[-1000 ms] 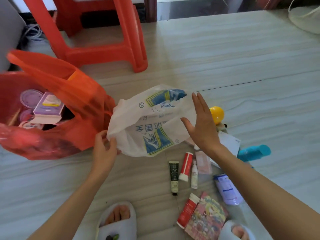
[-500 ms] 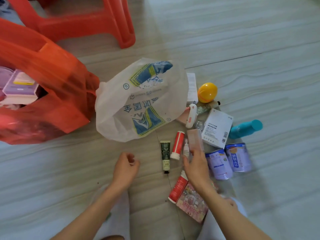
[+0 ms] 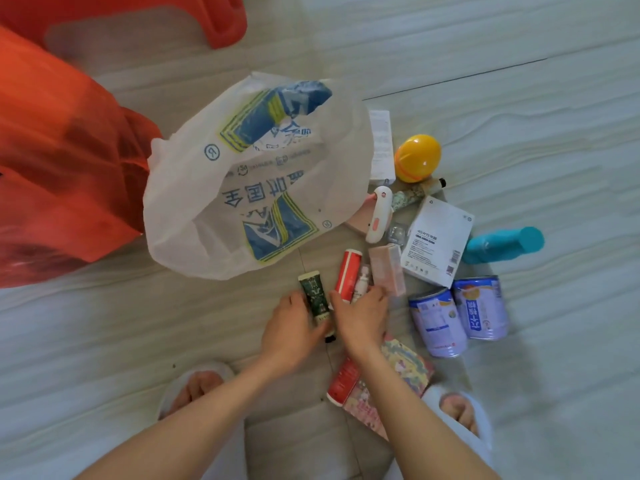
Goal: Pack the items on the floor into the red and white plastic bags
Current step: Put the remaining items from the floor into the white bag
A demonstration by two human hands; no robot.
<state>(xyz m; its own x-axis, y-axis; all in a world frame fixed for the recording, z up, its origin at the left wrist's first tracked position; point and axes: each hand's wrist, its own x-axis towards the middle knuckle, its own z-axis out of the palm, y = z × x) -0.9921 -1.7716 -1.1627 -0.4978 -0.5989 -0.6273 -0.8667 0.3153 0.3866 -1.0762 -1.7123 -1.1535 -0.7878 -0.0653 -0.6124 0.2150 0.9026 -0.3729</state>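
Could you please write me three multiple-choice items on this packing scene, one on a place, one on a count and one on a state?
1. Where does the yellow ball lie?
A. inside the red bag
B. on the floor, right of the white bag
C. on a slipper

2. How many purple cans lie on the floor?
A. one
B. two
C. four

3. What is the left hand doing?
A. gripping the green tube
B. hanging idle
C. holding the white bag open

Key: 1 B, the ball sits on the floor beside the white bag. 2 B, two cans lie side by side. 3 A, its fingers curl round the green tube.
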